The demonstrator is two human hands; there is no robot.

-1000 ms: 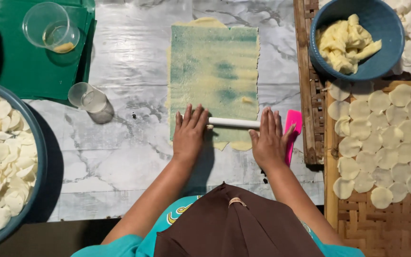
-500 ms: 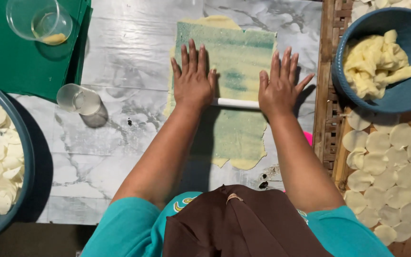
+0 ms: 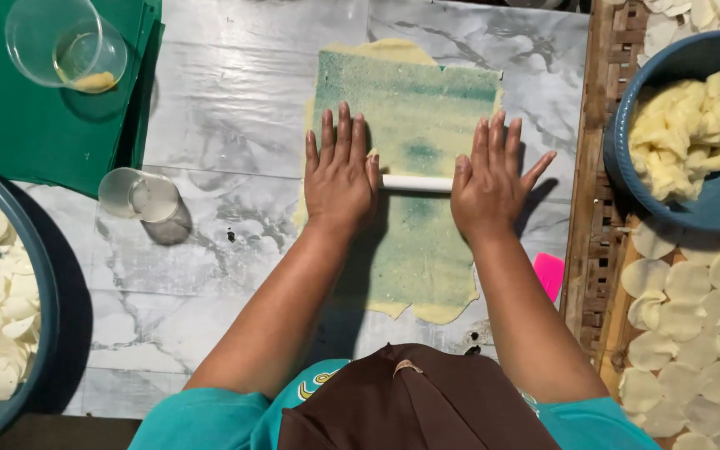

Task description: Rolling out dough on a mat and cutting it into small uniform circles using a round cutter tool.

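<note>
On the tabletop [image 3: 235,108], flat open hands [image 3: 341,171] [image 3: 491,179], gripping nothing, press the pin [image 3: 416,182]; uneven pressure could perhaps tear the dough [image 3: 414,108].

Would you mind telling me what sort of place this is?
Probably a small food workshop: hands roll a dough sheet with a white rolling pin on a marble-patterned table, and cut dough rounds lie on a woven tray.
</note>
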